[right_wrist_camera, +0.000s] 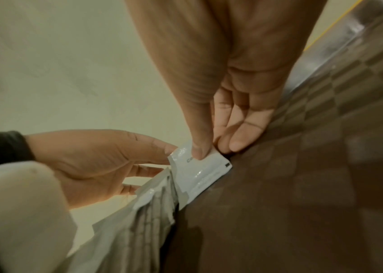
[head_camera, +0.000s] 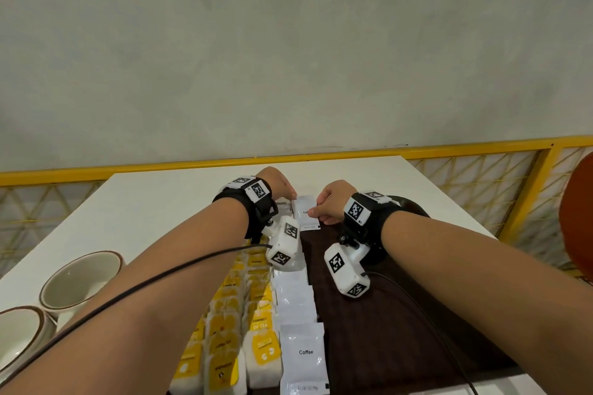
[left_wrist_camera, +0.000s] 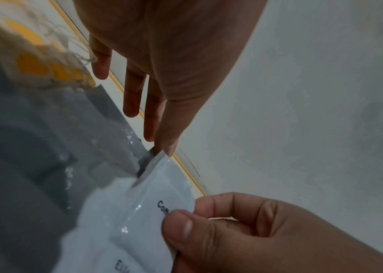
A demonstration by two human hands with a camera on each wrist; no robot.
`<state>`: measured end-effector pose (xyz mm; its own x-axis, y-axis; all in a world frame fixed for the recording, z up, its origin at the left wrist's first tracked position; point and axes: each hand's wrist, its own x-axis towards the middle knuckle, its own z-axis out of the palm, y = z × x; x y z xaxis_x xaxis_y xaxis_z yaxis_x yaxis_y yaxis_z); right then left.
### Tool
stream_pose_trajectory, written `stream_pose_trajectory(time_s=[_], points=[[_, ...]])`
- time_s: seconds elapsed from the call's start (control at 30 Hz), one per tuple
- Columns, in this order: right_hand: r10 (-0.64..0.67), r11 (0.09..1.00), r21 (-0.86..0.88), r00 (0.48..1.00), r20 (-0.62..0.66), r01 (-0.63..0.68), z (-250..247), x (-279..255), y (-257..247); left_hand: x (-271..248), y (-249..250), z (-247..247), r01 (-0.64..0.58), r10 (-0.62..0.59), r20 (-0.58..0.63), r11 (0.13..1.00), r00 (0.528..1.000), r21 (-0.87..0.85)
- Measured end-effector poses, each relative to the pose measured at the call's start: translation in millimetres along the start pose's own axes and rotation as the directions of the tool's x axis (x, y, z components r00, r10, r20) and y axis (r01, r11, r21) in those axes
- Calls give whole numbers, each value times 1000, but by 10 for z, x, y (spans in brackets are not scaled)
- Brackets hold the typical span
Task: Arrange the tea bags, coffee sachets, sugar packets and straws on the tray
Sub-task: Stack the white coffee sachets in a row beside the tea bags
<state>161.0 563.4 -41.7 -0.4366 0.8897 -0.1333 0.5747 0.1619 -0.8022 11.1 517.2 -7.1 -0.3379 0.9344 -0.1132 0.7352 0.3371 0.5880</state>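
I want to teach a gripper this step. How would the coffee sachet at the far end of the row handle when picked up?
The coffee sachet is probably light and floppy: the right hand holds it by one edge pinch. Its glossy film may be slippery. Being flat, it is unlikely to roll, but may slide.

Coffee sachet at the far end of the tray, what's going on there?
A person is adding a white coffee sachet to the far end of a row of coffee sachets on the dark tray. The right hand pinches it between thumb and fingers; the left hand touches its far corner with straight fingertips, steadying it. Rows of yellow tea bags already lie left of the coffee row. Two cups stand on the white table. No sugar packets or straws are recognisable.
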Motion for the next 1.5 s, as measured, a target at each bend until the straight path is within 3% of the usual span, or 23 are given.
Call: stream_pose_trajectory(time_s=[0.3, 0.83, 1.5], points=[[13, 1000, -2, 1000, 1, -13, -10, -83, -10, -271, -204, -398, 14, -27, -76, 987, 997, -161], [18, 997, -71, 998, -66, -22, 49, -115, -75, -543, -299, -498, -25, 19, -128, 998, 992, -49], [-45, 991, -128, 997, -57, 37, 17, -203, -25, -652, -345, -368, 2, -18, -128, 993, 992, -121]])
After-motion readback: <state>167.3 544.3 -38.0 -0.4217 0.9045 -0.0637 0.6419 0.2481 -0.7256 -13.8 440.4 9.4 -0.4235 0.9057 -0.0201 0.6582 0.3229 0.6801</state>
